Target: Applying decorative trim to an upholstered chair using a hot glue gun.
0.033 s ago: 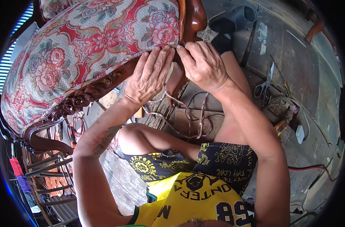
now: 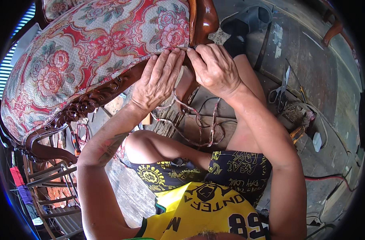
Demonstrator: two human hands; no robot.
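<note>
A padded seat (image 2: pixel 110 44) in red and cream floral fabric, with a carved dark wood frame (image 2: pixel 98 96), fills the upper left. At the seat's lower edge, close to the glossy wooden leg (image 2: pixel 204 22), both hands meet. My left hand (image 2: pixel 160 78) lies with fingers stretched out, its fingertips pressing the fabric edge. My right hand (image 2: pixel 216 68) is closed in a pinch on a thin strip of trim at that edge. Below the hands a loose fabric-wrapped trim cord (image 2: pixel 178 127) loops down between my legs; its upper ends pass behind the hands.
Scissors (image 2: pixel 280 90) lie on the floor at the right, near a clump of fibrous scraps (image 2: pixel 298 114) and a yellow-handled tool (image 2: pixel 297 134). A red cable (image 2: pixel 326 178) runs at lower right. A slatted metal rack (image 2: pixel 56 192) stands at lower left.
</note>
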